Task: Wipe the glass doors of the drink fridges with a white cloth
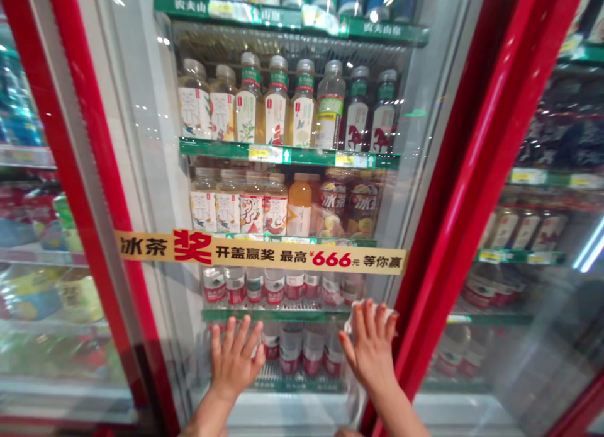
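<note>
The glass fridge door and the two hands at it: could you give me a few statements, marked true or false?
1. The right hand has a white cloth or tissue behind its fingers. True.
2. The left hand is a closed fist. False: it is open, fingers spread.
3. The yellow strip shows the number 666. True.
4. The frame bar beside the right hand is blue. False: it is red.
</note>
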